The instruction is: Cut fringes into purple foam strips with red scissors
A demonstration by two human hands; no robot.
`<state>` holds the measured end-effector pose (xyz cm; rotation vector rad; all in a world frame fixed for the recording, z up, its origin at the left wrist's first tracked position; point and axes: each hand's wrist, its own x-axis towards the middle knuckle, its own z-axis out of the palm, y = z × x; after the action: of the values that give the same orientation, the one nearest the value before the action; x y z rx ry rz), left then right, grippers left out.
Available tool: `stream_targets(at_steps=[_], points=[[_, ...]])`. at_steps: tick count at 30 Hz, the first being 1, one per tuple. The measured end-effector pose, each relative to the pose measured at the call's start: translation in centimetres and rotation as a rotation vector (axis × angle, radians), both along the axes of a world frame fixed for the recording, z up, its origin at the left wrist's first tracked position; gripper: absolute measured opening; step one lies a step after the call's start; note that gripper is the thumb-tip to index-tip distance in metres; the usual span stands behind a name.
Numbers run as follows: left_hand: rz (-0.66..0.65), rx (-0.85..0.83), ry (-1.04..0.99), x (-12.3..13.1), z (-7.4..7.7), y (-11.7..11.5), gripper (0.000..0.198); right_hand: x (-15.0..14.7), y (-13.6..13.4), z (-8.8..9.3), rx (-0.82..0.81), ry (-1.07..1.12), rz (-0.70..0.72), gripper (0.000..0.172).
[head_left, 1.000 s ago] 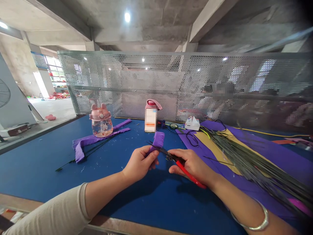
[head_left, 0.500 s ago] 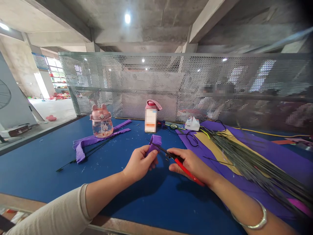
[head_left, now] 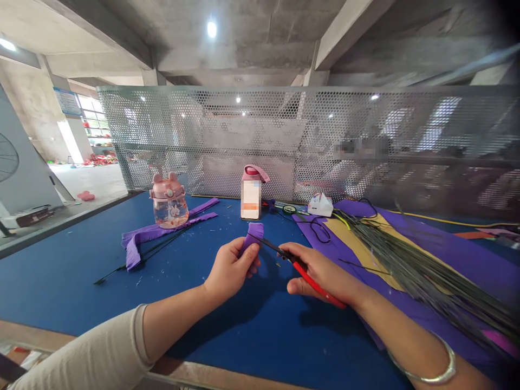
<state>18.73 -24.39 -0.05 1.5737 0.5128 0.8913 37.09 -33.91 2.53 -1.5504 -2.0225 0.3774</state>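
Note:
My left hand [head_left: 232,266] pinches a curled strip of purple crepe paper [head_left: 255,232] between thumb and fingers, above the blue table. In my right hand [head_left: 319,271] is a pair of scissors [head_left: 312,280] with red handles and dark blades. The blades point left and reach the strip just above my left thumb; whether they are fully closed I cannot tell. Left of my hands, more fringed purple strips [head_left: 134,244] lie on the table beside thin dark green wire stems [head_left: 152,251].
A clear bottle with a pink lid [head_left: 169,201] stands at the left. A phone [head_left: 251,199] leans upright against a pink bottle [head_left: 254,172]. To the right, a bundle of green stems [head_left: 406,260] lies over purple and yellow sheets [head_left: 349,244]. Behind rises a perforated metal screen [head_left: 252,135].
My right hand and the scissors have shifted slightly right and away from my left hand. The paper strip has turned a little and looks less looped.

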Motion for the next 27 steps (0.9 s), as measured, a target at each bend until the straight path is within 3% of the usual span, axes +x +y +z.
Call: stream_targets(at_steps=[8,19,27], points=[[0.057,-0.127,-0.112,0.22,0.33,-0.31,0.035,-0.27,-0.18,0.67,-0.028,-0.014,0.021,0.058],[-0.023,0.053,0.042,0.18,-0.46,-0.23,0.031,-0.81,0.04,0.55,-0.007,-0.006,0.034,0.063],[-0.037,0.057,0.053,0.10,-0.63,-0.12,0.031,-0.83,-0.11,0.48,0.019,-0.063,-0.017,0.039]])
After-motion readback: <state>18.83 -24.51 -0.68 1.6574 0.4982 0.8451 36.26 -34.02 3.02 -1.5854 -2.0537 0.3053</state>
